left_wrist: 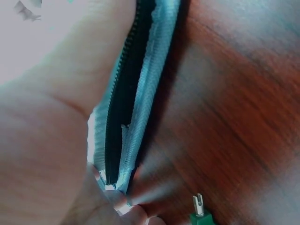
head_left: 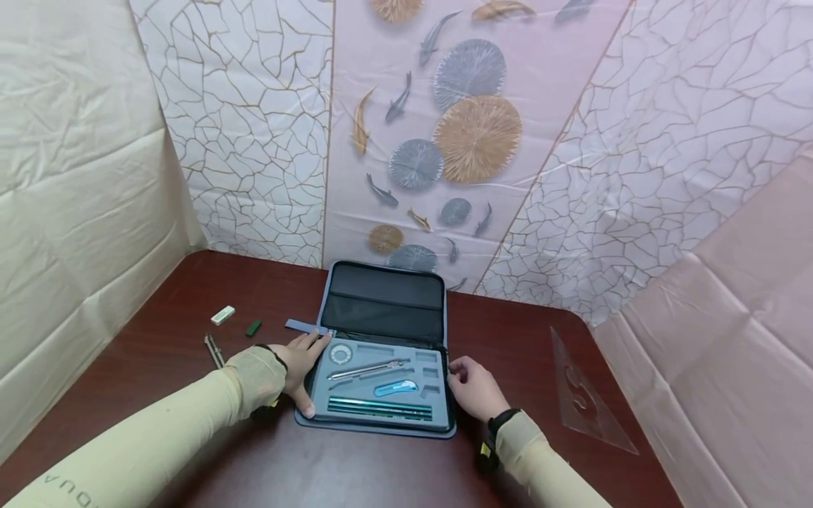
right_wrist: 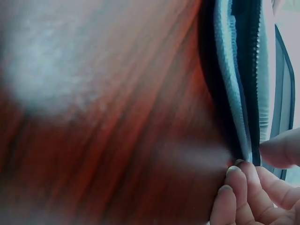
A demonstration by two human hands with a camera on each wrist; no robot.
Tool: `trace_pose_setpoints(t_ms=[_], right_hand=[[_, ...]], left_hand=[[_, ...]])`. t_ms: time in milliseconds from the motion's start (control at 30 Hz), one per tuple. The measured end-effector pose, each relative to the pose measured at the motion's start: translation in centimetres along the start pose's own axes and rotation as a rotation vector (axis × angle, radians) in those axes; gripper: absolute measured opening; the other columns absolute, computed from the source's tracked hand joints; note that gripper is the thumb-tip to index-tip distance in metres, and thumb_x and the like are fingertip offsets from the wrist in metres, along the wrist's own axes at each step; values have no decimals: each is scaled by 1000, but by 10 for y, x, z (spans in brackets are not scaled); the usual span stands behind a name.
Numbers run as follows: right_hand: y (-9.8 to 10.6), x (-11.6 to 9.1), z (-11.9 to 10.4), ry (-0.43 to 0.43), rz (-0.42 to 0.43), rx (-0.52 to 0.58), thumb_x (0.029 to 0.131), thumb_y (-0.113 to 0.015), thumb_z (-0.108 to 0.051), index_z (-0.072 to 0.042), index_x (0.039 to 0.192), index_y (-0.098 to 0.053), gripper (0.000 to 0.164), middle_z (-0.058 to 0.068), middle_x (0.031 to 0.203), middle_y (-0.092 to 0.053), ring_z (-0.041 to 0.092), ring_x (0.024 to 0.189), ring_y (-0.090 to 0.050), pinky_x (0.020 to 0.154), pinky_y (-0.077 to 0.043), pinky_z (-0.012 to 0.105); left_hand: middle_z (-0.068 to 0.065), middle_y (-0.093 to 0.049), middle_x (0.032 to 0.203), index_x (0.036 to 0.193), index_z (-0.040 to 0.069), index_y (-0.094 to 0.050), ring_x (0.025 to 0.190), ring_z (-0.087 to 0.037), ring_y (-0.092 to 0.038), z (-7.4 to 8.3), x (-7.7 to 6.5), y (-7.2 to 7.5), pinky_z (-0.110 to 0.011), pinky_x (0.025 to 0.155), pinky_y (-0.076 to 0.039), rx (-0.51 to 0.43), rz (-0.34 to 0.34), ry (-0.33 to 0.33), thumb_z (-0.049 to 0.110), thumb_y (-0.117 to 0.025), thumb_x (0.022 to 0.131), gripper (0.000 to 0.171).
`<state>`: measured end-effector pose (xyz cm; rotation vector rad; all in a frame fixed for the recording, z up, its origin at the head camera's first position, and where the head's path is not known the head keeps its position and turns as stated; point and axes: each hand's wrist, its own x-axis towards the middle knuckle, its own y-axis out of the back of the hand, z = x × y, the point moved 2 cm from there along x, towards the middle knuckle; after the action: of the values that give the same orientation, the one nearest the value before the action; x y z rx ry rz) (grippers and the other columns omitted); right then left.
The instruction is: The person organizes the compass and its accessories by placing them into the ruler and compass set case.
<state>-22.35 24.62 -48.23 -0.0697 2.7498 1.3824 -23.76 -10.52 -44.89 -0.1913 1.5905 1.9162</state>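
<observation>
An unzipped blue-grey pencil case [head_left: 376, 427] lies on the table with its dark-lined lid [head_left: 387, 282] raised. Its grey tray holds a silver compass-like tool [head_left: 368, 370], a blue utility knife [head_left: 396, 388], dark green pencils [head_left: 380, 408] and a round disc [head_left: 340, 354]. My left hand [head_left: 298, 367] rests along the case's left edge, thumb and fingers spread apart. My right hand [head_left: 476, 388] pinches the right rim; in the right wrist view the thumb [right_wrist: 283, 149] is inside and the fingertips [right_wrist: 234, 180] outside the zipper edge [right_wrist: 234, 89].
Left of the case lie a white eraser [head_left: 222, 315], a small green piece [head_left: 253, 327] and a metal drawing tool [head_left: 214, 351]. A blue strap [head_left: 305, 327] sticks out at the lid's hinge. A clear set square [head_left: 587, 402] lies on the right of the table.
</observation>
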Motion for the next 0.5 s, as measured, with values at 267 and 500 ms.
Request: trace_pose_setpoints(t_ms=[267,500], right_hand=[[-3,5,-2,-16,-11,6,94,-61,-18,-9,112,-58,20,4,84,-57,17,69,-53,60,-44,32],[15,4,18,20,-64,-25,95,-64,-27,-11,118,-60,28,1,89,-59,16,78,-54,68,-45,34]], left_hand=[[-19,-2,160,156,12,-3,145,-35,-5,-6,4,0,-52,112,-20,-19,4,0,61,-88,51,143],[-20,-5,159,156,10,-6,145,-36,-8,-2,-3,1,-52,111,-22,-30,23,-35,56,-88,56,137]])
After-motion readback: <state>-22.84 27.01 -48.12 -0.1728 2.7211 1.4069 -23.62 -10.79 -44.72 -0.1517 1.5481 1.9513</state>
